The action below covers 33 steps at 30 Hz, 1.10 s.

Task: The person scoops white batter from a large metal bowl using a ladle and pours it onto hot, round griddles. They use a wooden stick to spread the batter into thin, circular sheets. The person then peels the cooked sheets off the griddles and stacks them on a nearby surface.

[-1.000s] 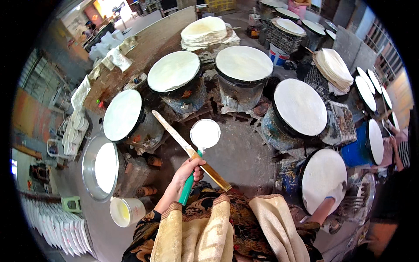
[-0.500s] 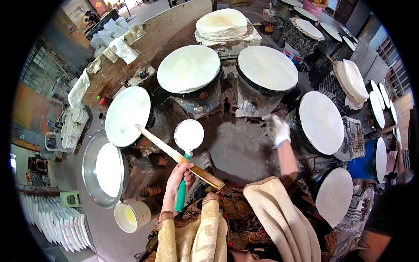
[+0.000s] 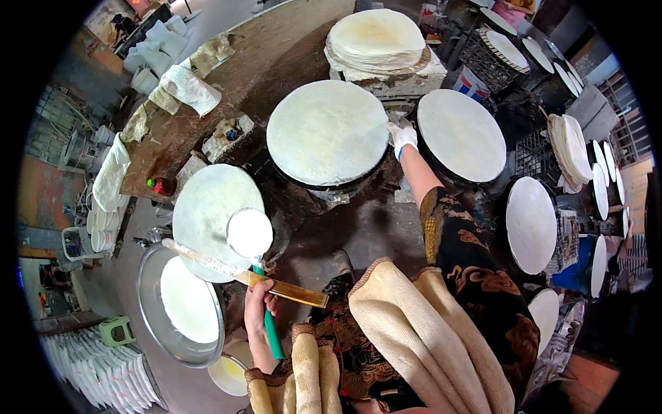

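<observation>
My left hand [image 3: 256, 307] is closed round the green handle of a ladle and also grips a flat wooden scraper [image 3: 296, 292]. The ladle's white-filled bowl [image 3: 249, 233] hangs over the near-left round griddle [image 3: 207, 200], which bears a pale coating. The scraper's whitened end reaches left above a metal basin [image 3: 215, 348] of white batter [image 3: 185, 297]. My right hand [image 3: 402, 138], in a white glove, is at the right edge of the middle griddle's thin white pancake [image 3: 327, 131]. Its fingers look closed at the rim, but what they pinch is too small to make out.
Another coated griddle [image 3: 460, 134] stands just right of my right hand, and one more [image 3: 531, 224] farther right. Behind the middle griddle is a stack of thin round sheets [image 3: 376, 41]. A pail [image 3: 229, 376] of yellowish liquid stands below the basin. A brown board [image 3: 276, 48] runs along the back left.
My right hand has moved up and left to the middle griddle's edge. My left hand has carried the ladle and scraper left and down, over the near-left griddle. The view has shifted.
</observation>
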{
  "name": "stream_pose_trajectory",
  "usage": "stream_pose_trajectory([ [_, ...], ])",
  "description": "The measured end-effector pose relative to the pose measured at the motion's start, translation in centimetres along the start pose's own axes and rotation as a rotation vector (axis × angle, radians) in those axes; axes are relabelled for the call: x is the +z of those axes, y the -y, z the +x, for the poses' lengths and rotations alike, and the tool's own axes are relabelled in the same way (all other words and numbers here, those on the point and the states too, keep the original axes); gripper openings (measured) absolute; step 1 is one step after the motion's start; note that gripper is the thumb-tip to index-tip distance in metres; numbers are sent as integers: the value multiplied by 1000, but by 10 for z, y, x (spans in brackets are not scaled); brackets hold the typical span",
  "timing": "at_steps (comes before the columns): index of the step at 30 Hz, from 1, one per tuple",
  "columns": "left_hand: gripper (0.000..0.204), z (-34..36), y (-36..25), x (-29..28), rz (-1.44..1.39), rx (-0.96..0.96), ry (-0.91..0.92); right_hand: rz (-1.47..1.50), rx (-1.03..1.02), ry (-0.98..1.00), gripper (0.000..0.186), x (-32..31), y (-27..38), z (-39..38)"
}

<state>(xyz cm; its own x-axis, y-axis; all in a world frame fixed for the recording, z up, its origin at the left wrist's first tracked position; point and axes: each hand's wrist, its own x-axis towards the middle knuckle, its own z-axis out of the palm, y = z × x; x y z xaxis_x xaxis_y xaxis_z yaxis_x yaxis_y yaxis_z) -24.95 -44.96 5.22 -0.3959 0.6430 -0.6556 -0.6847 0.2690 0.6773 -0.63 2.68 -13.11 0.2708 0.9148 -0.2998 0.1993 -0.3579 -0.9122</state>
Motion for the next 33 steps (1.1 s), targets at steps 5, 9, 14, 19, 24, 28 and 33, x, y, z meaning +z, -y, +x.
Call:
stream_pose_trajectory([
  [5, 23, 6, -3, -22, -137, -75, -94, -111, -240, -42, 52, 20, -15, 16],
  [9, 25, 7, -5, -28, -221, -63, -87, -286, -76, 51, 50, 19, 5, -3],
  [14, 29, 11, -11, -24, -299, -48, -58, -335, -148, 6, 48, 17, -2, 7],
  [19, 17, 16, -23, -18, -321, -60, -21, -350, -365, 22, 56, 13, 40, -29],
  [24, 11, 29, -34, -15, -249, -89, -21, -396, -608, -5, 51, 7, 107, -88],
  [28, 10, 40, -40, -1, -186, -69, 8, -317, -725, -60, 50, 15, 146, -113],
  [33, 16, 57, -40, 7, -187, -56, -9, -255, -718, 164, 53, 18, 202, -63],
])
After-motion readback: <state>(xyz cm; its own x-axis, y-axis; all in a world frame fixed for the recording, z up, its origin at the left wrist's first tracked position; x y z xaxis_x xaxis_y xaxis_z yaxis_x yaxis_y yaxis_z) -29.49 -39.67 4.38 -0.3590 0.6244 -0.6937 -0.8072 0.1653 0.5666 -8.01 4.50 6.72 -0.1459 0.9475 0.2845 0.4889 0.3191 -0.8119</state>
